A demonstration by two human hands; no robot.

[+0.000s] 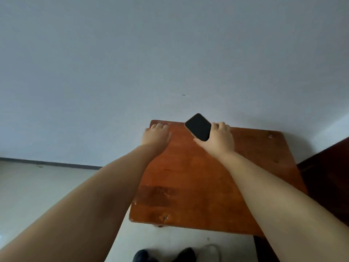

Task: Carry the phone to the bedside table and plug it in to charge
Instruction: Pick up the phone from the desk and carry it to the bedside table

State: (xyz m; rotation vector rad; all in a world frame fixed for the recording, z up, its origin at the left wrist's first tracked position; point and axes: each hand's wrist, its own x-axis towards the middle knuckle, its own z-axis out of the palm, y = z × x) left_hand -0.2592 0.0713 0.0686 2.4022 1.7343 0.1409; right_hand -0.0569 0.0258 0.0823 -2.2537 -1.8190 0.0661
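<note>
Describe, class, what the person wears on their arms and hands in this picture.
Nothing shows on either arm: both forearms are bare as far as the frame reaches, with no sleeve in view. The left hand and right hand have no glove, ring, watch or band that can be seen.

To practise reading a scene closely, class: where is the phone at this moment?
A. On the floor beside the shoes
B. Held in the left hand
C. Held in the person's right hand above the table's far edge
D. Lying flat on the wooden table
C: the dark phone sits tilted in the right hand, while the left hand rests empty on the wooden table.
</note>
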